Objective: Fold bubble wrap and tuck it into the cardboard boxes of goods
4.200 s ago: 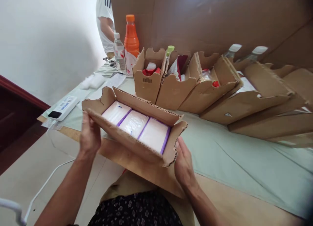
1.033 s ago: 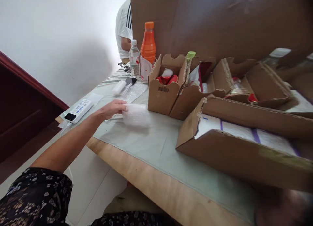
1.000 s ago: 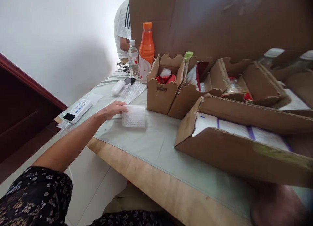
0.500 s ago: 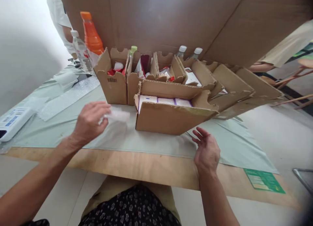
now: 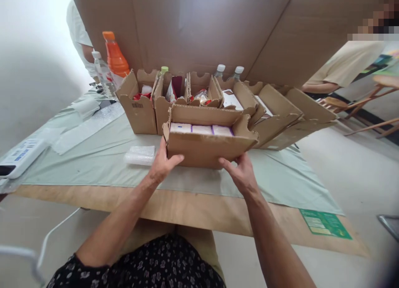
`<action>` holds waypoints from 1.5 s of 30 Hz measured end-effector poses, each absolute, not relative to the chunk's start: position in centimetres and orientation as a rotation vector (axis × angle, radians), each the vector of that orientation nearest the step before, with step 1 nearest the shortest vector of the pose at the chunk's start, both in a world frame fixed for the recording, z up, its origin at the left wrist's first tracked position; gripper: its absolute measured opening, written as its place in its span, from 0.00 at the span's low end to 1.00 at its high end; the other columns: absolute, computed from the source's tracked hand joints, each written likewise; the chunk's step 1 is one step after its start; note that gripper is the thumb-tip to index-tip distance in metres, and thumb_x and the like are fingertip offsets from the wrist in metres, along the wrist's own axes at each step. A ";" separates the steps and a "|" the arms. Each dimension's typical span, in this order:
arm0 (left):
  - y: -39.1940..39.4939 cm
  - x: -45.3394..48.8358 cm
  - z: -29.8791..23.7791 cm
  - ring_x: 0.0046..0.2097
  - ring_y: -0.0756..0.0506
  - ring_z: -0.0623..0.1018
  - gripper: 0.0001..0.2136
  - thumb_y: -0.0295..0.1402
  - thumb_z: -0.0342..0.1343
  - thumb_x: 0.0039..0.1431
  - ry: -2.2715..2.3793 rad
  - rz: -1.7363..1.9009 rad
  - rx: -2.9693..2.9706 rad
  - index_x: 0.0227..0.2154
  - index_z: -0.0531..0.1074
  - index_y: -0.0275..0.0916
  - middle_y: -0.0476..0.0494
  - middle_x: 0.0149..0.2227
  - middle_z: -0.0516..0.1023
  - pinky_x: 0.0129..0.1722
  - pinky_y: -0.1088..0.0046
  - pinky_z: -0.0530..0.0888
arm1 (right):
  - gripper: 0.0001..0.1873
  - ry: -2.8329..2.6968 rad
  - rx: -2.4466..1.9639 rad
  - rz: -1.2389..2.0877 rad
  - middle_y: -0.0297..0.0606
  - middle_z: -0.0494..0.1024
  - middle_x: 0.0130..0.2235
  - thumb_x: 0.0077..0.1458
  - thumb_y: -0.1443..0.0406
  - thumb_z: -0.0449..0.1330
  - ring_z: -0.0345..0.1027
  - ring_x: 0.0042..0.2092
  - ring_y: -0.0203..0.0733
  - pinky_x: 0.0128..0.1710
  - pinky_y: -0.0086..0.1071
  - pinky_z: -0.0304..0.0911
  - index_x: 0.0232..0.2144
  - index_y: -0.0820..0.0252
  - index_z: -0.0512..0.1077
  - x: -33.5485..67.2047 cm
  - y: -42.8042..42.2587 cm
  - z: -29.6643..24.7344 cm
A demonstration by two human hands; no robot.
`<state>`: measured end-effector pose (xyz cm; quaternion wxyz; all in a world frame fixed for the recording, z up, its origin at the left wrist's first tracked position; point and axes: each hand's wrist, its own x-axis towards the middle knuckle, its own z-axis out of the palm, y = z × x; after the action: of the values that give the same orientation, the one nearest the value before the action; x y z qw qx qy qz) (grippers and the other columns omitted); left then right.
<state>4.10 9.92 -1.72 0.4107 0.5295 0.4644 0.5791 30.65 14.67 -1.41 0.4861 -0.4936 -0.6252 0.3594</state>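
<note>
A barcode (image 5: 137,105) marks the leftmost box (image 5: 141,121); print (image 5: 20,155) on the white device (image 5: 23,160) and green card (image 5: 326,224) is illegible

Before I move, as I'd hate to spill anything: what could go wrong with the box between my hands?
The cardboard box has an open top, so a sharp tilt could spill its white packs. It looks close in front of the row of boxes, so pushing it back might jostle them. The bubble-wrap bundle lies near your left hand and could get knocked aside.
</note>
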 end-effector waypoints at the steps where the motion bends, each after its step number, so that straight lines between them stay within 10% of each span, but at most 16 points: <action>1: 9.3 4.5 -2.3 0.67 0.31 0.70 0.42 0.42 0.64 0.55 1.181 1.464 1.342 0.70 0.53 0.44 0.35 0.66 0.70 0.67 0.46 0.67 | 0.38 -1.495 -1.208 0.858 0.44 0.80 0.48 0.43 0.43 0.74 0.74 0.49 0.54 0.51 0.49 0.70 0.50 0.55 0.71 30.7 14.0 -1.7; 11: 8.3 3.6 -2.5 0.63 0.34 0.75 0.40 0.35 0.59 0.52 1.207 1.346 1.480 0.69 0.55 0.42 0.35 0.63 0.74 0.63 0.51 0.73 | 0.32 -1.385 -1.295 0.665 0.38 0.78 0.39 0.46 0.45 0.72 0.69 0.39 0.45 0.45 0.42 0.66 0.45 0.58 0.72 30.5 11.3 -2.9; 16: 9.1 -3.2 -2.0 0.75 0.33 0.58 0.46 0.30 0.55 0.49 1.576 1.228 1.780 0.74 0.51 0.43 0.37 0.76 0.55 0.72 0.48 0.60 | 0.30 -1.407 -1.296 0.615 0.41 0.78 0.48 0.51 0.49 0.70 0.72 0.48 0.49 0.53 0.48 0.66 0.50 0.57 0.72 30.5 11.1 -3.9; 21: 7.3 -9.3 -3.8 0.72 0.23 0.63 0.23 0.36 0.63 0.52 2.083 0.816 1.947 0.52 0.77 0.37 0.28 0.65 0.72 0.69 0.37 0.59 | 0.29 -1.423 -1.434 0.556 0.48 0.76 0.60 0.60 0.53 0.64 0.71 0.60 0.55 0.57 0.54 0.67 0.61 0.56 0.71 30.7 6.8 -5.4; 26: 4.3 -7.6 -3.1 0.68 0.33 0.71 0.06 0.30 0.55 0.61 1.990 1.015 2.037 0.38 0.75 0.40 0.31 0.65 0.73 0.66 0.46 0.68 | 0.16 -1.545 -1.335 0.448 0.46 0.77 0.61 0.62 0.58 0.64 0.71 0.62 0.56 0.62 0.56 0.65 0.50 0.53 0.78 28.8 2.2 -4.7; 35: -2.3 -0.7 -1.4 0.72 0.36 0.66 0.12 0.21 0.58 0.60 1.117 1.259 2.498 0.41 0.73 0.46 0.40 0.72 0.64 0.67 0.46 0.69 | 0.37 -1.244 -0.975 1.834 0.48 0.83 0.49 0.50 0.37 0.67 0.79 0.48 0.54 0.48 0.48 0.76 0.50 0.56 0.78 21.0 3.6 -3.1; 45: -1.6 -5.1 -1.9 0.71 0.31 0.66 0.14 0.20 0.56 0.56 1.661 1.017 2.342 0.41 0.78 0.44 0.40 0.67 0.72 0.69 0.38 0.63 | 0.11 -1.284 -1.264 0.999 0.34 0.83 0.35 0.55 0.56 0.71 0.76 0.37 0.41 0.39 0.36 0.73 0.37 0.55 0.80 23.8 2.7 -2.5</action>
<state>-5.06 -1.62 -1.93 0.0480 0.7680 0.5446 0.3336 23.85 2.74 -2.54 0.5147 -0.5261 -0.5344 0.4156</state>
